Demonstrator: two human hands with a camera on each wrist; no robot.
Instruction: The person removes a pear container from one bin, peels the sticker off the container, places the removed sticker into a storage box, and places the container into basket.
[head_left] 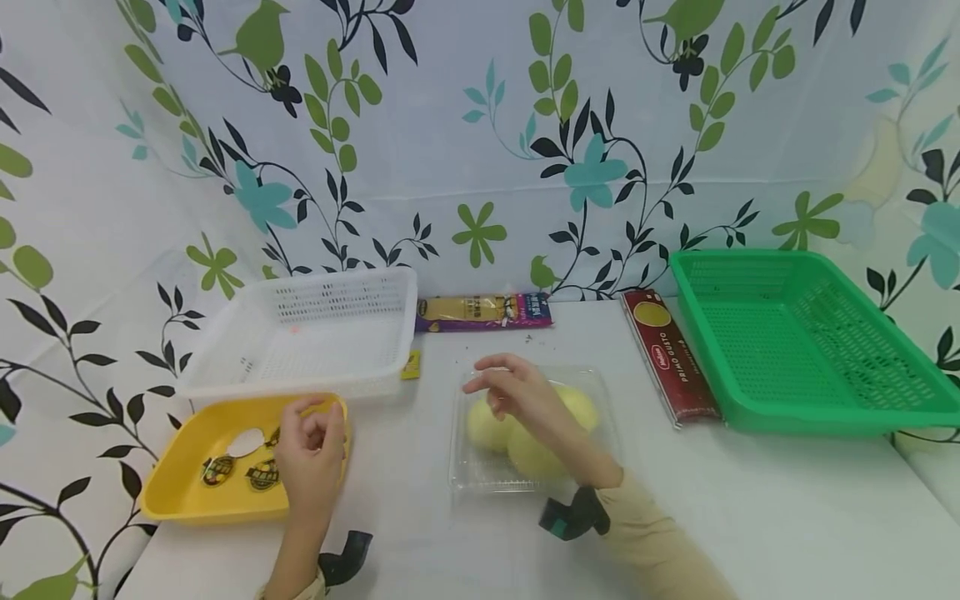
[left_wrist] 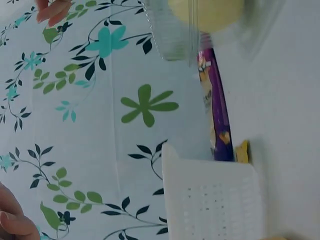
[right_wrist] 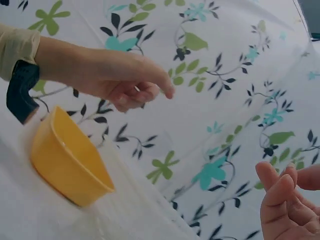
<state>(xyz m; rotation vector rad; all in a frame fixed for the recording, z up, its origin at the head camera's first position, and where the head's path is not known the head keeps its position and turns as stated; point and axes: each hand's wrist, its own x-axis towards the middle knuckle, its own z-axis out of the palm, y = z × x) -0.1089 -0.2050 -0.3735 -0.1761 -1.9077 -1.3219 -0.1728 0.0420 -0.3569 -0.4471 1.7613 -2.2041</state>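
My left hand (head_left: pixel 309 450) hovers over the right side of the yellow basket (head_left: pixel 168 492), fingers loosely curled, with nothing visible in them. Inside that basket lie black-and-yellow packets (head_left: pixel 262 475) and a white oval piece (head_left: pixel 246 442). Above a clear plastic box (head_left: pixel 480 479) hangs my right hand (head_left: pixel 528 396), its fingers loosely bent and no object seen between them. Pale yellow round things (head_left: pixel 536 454), whose kind I cannot tell, sit in the box, partly hidden by the hand and forearm. In the right wrist view, the right thumb and fingers (right_wrist: pixel 280 200) come close together.
A white perforated basket (head_left: pixel 330 358) stands behind the yellow one. A purple-and-gold packet (head_left: pixel 483 312) lies at the back, and a small yellow packet (head_left: pixel 411 365) by the white basket. On the right are a dark red packet (head_left: pixel 667 358) and a green basket (head_left: pixel 817 417).
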